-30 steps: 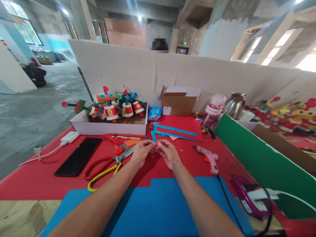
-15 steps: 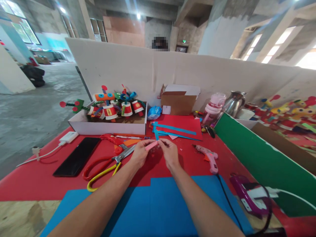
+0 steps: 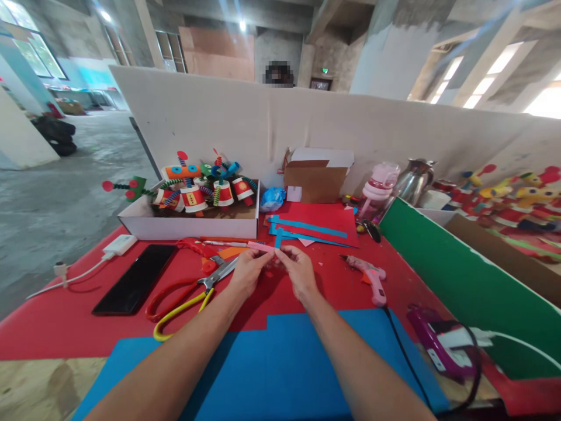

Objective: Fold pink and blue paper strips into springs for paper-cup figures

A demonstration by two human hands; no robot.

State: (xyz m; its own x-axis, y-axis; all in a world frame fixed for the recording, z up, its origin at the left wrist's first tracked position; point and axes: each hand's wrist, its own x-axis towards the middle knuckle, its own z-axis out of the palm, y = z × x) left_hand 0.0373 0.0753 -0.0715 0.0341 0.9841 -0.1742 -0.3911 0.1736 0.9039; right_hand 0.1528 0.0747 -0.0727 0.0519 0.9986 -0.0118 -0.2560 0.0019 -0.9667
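Both hands meet over the red table covering, pinching narrow paper strips. My left hand point(image 3: 249, 270) is closed on a pink paper strip point(image 3: 260, 247), which sticks out to the left above the fingers. Fingertips of my right hand point(image 3: 298, 270) pinch a blue paper strip point(image 3: 278, 238) where it meets the pink one; its free end points up. The join itself is partly hidden by the fingers. Left of my left hand lie scissors point(image 3: 209, 285) with red and yellow handles. A pink glue gun point(image 3: 370, 277) rests right of my right hand.
A white box point(image 3: 193, 228) of paper-cup figures stands back left, beyond a black phone point(image 3: 135, 279). Cut blue strips point(image 3: 313, 227) lie ahead on red paper. A green-sided box point(image 3: 456, 275) and a purple power strip point(image 3: 440, 345) edge the right. Blue sheets point(image 3: 263, 374) lie in front.
The pink strip has turned from a slant to nearly level and now reaches farther left past my left fingers. Both hands have shifted slightly; the view has moved a little.
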